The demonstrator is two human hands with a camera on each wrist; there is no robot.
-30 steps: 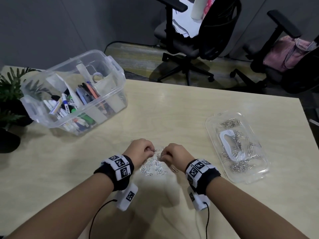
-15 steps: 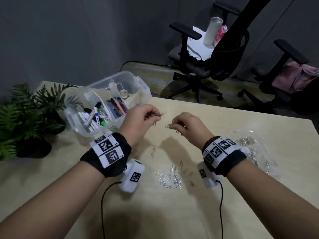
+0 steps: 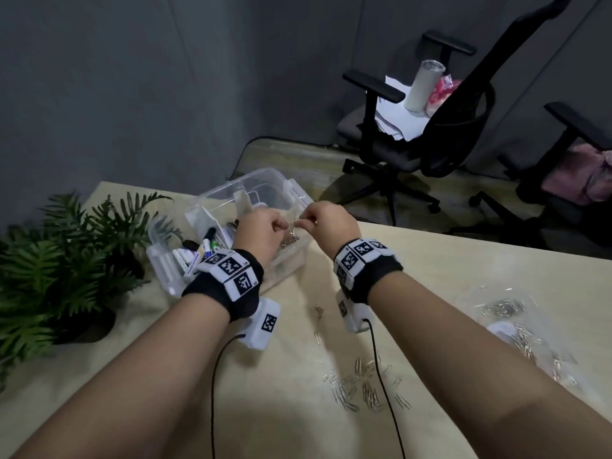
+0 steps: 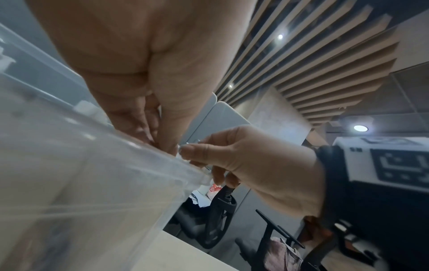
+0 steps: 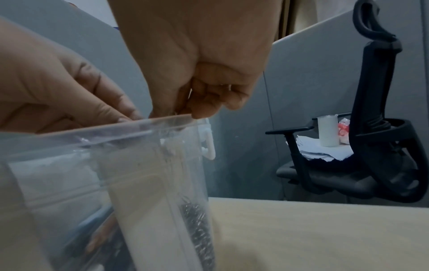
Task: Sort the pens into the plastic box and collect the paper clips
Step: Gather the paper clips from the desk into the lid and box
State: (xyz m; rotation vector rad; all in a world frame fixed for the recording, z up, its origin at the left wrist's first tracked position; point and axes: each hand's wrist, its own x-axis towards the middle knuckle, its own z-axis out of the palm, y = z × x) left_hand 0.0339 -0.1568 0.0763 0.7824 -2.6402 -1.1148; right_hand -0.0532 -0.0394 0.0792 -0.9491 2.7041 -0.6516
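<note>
both hands were raised together over the near right corner of the clear plastic box (image 3: 284, 190). the left hand (image 3: 261, 231) had its fingers (image 4: 139, 117) curled and bunched against the thumb, tips pointing down just inside the rim; whether any clips were left between them could not be made out. the right hand (image 3: 328, 223) faced it, almost touching, its fingers (image 4: 199, 149) pinching a few thin metal paper clips, seen in the left wrist view as a wire end poking out beside the thumb. the hands seemed held this way so the clips would fall straight into the compartment below the fingers, where a heap of dropped paper clips (image 5: 197, 216) already lay against the box wall.

left of the fingers, in another compartment, the pens and markers (image 3: 205, 250) stood sorted, so that part looked done. behind the wrists, toward the person, loose paper clips (image 3: 364, 389) were scattered on the pale surface (image 3: 463, 260), meaning more trips were likely needed. far to the right of the fingers lay a clear plastic lid (image 3: 516, 323) with more clips on it.

the lid was cut off by the frame edge and blurred. the box interior was cloudy through the plastic in both wrist views. a potted fern (image 3: 59, 260) sat beyond the box on the left, and office chairs (image 3: 430, 134) stood behind the surface.
</note>
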